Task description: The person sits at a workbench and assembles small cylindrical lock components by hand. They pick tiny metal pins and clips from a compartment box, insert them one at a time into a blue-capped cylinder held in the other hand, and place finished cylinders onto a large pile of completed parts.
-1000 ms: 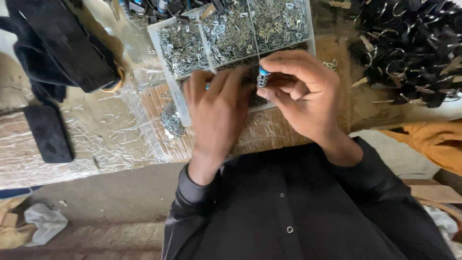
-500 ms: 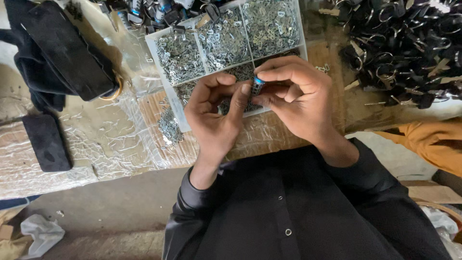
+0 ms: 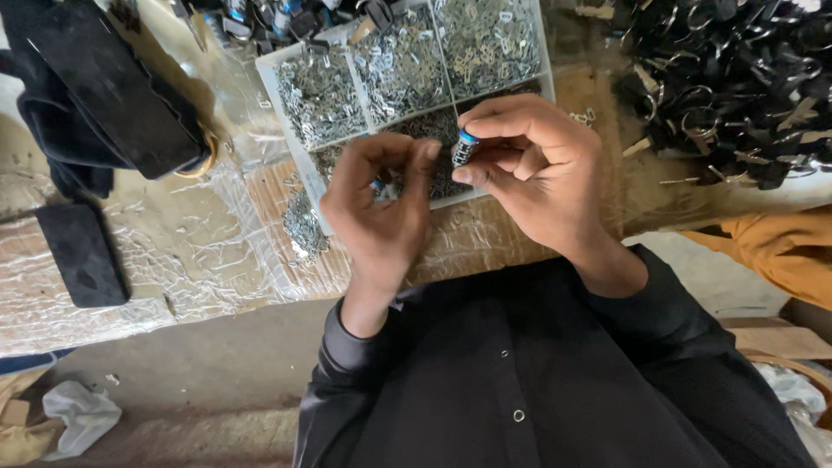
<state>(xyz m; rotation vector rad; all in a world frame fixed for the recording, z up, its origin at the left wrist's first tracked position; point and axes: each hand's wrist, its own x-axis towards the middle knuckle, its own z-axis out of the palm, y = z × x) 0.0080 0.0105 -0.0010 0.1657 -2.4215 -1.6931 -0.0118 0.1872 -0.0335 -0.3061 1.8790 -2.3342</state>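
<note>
Just above the near edge of the compartment tray [image 3: 286, 104], the right hand [image 3: 537, 169] pinches a small dark cylinder with a blue cap [image 3: 464, 147] — light, stiff, likely slippery, best held by its sides; the left hand [image 3: 381, 208] curls fingertips together beside it, contents unclear

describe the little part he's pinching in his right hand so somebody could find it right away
Start at the white divided tray of silvery metal bits on the bench. Just in front of it, the right hand pinches a small dark cylinder. Its bright blue cap sets it apart from the grey pieces behind.
</note>
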